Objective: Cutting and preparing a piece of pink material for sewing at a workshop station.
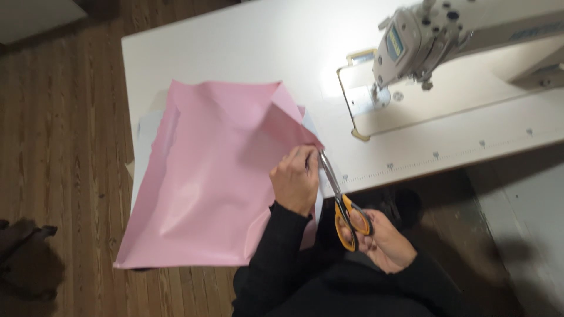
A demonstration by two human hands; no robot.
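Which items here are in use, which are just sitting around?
In use: pink sheet, pinned by the left hand; orange-handled scissors in the right hand, blades at the sheet's edge.
Lying about: sewing machine, white table, dark bundle on floor.

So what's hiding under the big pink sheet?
A white layer peeks out along the pink sheet at its left and right edges, lying on the white table. Anything else underneath is covered.
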